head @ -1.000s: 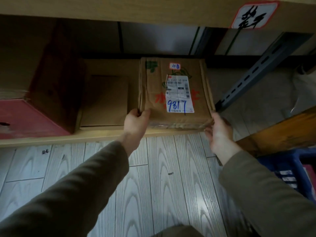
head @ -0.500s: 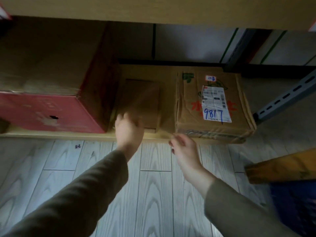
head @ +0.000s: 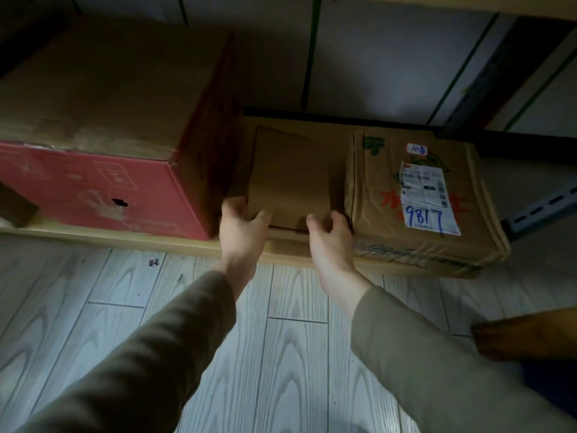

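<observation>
Low wooden shelf: left hand, right hand grip plain flat box corners; neighbouring parcel label reads "9817".

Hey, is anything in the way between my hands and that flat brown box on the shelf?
Nothing visible. The left hand and right hand grip the flat brown box at its near corners. The red box sits close on its left and the labelled box on its right.
</observation>
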`<state>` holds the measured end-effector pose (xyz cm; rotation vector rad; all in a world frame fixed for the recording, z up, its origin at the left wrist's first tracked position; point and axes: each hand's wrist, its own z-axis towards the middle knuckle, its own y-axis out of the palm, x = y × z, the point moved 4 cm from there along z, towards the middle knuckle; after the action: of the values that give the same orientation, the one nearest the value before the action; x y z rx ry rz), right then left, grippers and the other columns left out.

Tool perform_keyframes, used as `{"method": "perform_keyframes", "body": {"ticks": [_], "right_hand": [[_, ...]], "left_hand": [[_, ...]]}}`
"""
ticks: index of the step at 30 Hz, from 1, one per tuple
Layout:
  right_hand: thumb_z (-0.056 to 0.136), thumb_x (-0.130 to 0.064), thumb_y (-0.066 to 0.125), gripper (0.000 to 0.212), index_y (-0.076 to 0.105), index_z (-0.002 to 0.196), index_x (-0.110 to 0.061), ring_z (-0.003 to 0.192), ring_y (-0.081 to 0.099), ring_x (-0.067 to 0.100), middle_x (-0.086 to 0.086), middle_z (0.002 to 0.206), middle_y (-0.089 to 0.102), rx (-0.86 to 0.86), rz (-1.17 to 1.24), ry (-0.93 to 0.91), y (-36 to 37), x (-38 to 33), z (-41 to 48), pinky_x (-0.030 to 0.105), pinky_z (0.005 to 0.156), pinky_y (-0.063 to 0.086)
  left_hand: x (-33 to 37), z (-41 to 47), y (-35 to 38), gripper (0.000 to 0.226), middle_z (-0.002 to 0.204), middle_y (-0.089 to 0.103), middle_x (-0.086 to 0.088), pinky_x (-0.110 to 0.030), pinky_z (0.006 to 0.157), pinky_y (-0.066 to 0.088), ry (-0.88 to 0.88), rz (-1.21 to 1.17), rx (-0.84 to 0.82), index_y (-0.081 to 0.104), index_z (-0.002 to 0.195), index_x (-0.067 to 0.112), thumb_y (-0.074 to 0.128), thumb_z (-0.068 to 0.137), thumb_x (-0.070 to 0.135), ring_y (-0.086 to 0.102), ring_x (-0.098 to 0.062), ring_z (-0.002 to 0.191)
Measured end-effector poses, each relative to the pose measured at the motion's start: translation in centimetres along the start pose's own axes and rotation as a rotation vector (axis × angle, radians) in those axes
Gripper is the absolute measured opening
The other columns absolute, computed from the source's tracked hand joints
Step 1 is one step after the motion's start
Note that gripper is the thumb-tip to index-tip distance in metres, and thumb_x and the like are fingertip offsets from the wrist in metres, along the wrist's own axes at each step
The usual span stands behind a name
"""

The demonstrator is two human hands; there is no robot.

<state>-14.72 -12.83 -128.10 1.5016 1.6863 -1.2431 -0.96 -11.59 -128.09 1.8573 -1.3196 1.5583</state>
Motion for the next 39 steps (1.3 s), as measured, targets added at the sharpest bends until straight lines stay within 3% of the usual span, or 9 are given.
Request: {"method": "perform_keyframes", "body": {"ticks": [6, 9, 12, 14, 16, 19, 22, 34, 39], "right_hand": [[0.095, -0.04, 0.045, 0.03, 0.058, 0.101, -0.013, 0.071, 0.053, 0.007, -0.011, 0.078, 0.053, -0.165, -0.237, -0.214, -0.1, -3.6, -1.9, 0.012, 0.052, 0.035], [0.086, -0.05, 0.056, 0.032, 0.059, 0.093, -0.019, 0.072, 0.053, -0.002, -0.013, 0.079, 0.056, -0.303, 0.13, -0.033, -0.1, -6.0, -2.1, 0.01, 0.059, 0.042], [0.074, -0.038, 0.074, 0.031, 0.054, 0.086, -0.018, 0.08, 0.06, 0.014, 0.0, 0.084, 0.061, -0.249, 0.346, 0.141, -0.4, -6.4, -1.2, 0.031, 0.08, 0.052], [0.077, -0.02, 0.072, 0.03, 0.054, 0.1, -0.016, 0.08, 0.062, 0.019, 0.005, 0.089, 0.062, -0.176, 0.431, 0.193, -1.0, -5.4, -0.6, 0.034, 0.069, 0.055], [0.079, -0.011, 0.065, 0.027, 0.057, 0.105, -0.018, 0.083, 0.063, 0.022, 0.008, 0.095, 0.065, -0.188, 0.491, 0.233, -1.4, -4.1, -0.1, 0.032, 0.06, 0.055], [0.076, -0.006, 0.058, 0.028, 0.059, 0.102, -0.016, 0.097, 0.061, 0.03, 0.013, 0.106, 0.067, -0.265, 0.502, 0.24, -1.1, -2.0, 0.2, 0.045, 0.086, 0.05], [0.073, -0.006, 0.055, 0.021, 0.058, 0.092, -0.017, 0.095, 0.059, 0.028, 0.011, 0.101, 0.066, -0.282, 0.477, 0.2, -0.8, -1.0, 0.3, 0.04, 0.084, 0.046], [0.061, -0.022, 0.065, 0.026, 0.056, 0.085, -0.02, 0.108, 0.058, 0.03, 0.003, 0.095, 0.065, -0.243, 0.424, 0.128, -2.0, -1.7, -2.2, 0.046, 0.096, 0.042], [0.091, -0.033, 0.054, 0.017, 0.052, 0.106, -0.025, 0.083, 0.059, -0.013, -0.014, 0.096, 0.06, -0.086, 0.46, 0.031, -6.5, -4.2, -6.2, 0.005, 0.071, 0.045]], "left_hand": [[3.8, -2.8, -0.3, 0.053, 0.103, 0.056, 0.001, -0.026, 0.084, 0.051, 0.169, -0.079, 0.132, 0.044, 0.127, 0.011, 0.067, 0.08, 0.009, 0.059, -0.015, 0.092], [5.3, -4.6, 0.4, 0.05, 0.104, 0.057, 0.003, -0.017, 0.081, 0.049, 0.415, 0.042, 0.066, 0.05, 0.125, 0.009, 0.069, 0.078, 0.012, 0.058, -0.006, 0.09], [5.5, -5.4, 1.3, 0.043, 0.107, 0.06, 0.002, -0.02, 0.088, 0.048, 0.546, 0.036, -0.201, 0.06, 0.115, 0.015, 0.063, 0.073, 0.021, 0.059, -0.006, 0.1], [5.6, -5.4, 0.6, 0.027, 0.098, 0.066, 0.003, -0.015, 0.079, 0.049, 0.455, -0.154, -0.263, 0.065, 0.101, 0.019, 0.056, 0.075, 0.016, 0.062, -0.002, 0.093], [4.6, -4.1, -0.6, 0.027, 0.101, 0.066, 0.003, -0.014, 0.081, 0.048, 0.369, -0.173, -0.07, 0.064, 0.106, 0.015, 0.052, 0.083, 0.006, 0.061, -0.005, 0.095], [2.7, -2.1, -1.0, 0.036, 0.117, 0.062, -0.004, -0.031, 0.092, 0.049, 0.086, -0.082, 0.032, 0.053, 0.123, 0.01, 0.053, 0.087, 0.009, 0.059, -0.017, 0.104], [1.8, -1.4, -0.7, 0.018, 0.103, 0.067, -0.005, -0.026, 0.073, 0.049, -0.154, -0.177, -0.035, 0.058, 0.105, 0.01, 0.056, 0.087, 0.011, 0.062, -0.017, 0.088], [2.8, -3.9, -1.5, 0.019, 0.073, 0.049, -0.002, -0.024, 0.06, 0.037, -0.278, -0.288, 0.118, 0.05, 0.078, 0.01, 0.036, 0.085, -0.001, 0.047, -0.016, 0.07], [5.7, -8.7, -1.4, 0.014, 0.082, 0.052, -0.004, -0.022, 0.062, 0.042, -0.349, -0.217, 0.025, 0.046, 0.097, 0.009, 0.035, 0.089, 0.003, 0.052, -0.014, 0.073]]}}
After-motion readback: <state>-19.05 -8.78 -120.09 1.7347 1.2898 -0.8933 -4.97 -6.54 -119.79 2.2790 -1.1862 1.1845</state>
